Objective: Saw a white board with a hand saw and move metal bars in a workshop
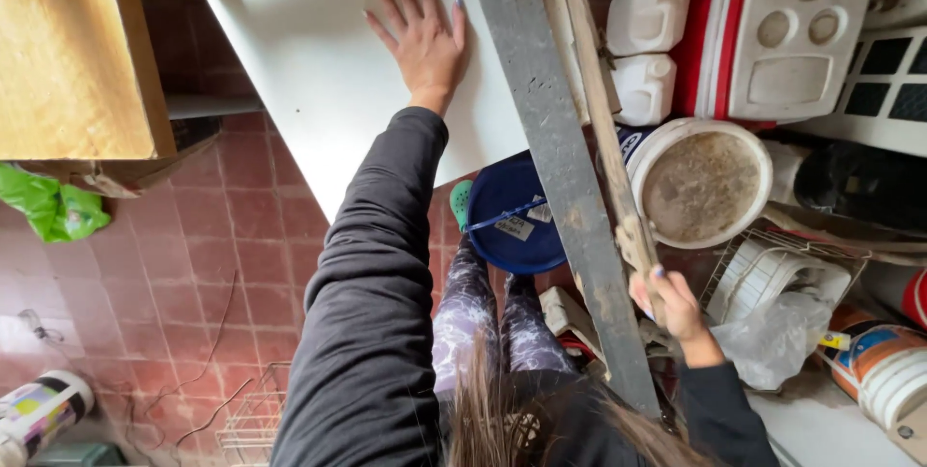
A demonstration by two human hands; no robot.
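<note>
My left hand (422, 34) lies flat with fingers spread on a large white board (319, 71) that leans over the red tiled floor. My right hand (671, 305) is closed around the lower part of a rough wooden slat (591, 90). That slat runs up beside a long grey metal beam (555, 148). Below the board sits a round blue lid (517, 216) with a label. My dark sleeves and patterned leggings fill the lower middle.
A wooden panel (72, 52) stands at the upper left, a green bag (53, 211) under it. At the right are white jugs (649, 13), a red and white cooler (772, 32), a dirty white bucket (700, 182), a wire rack (772, 269) and paint cans (884, 366).
</note>
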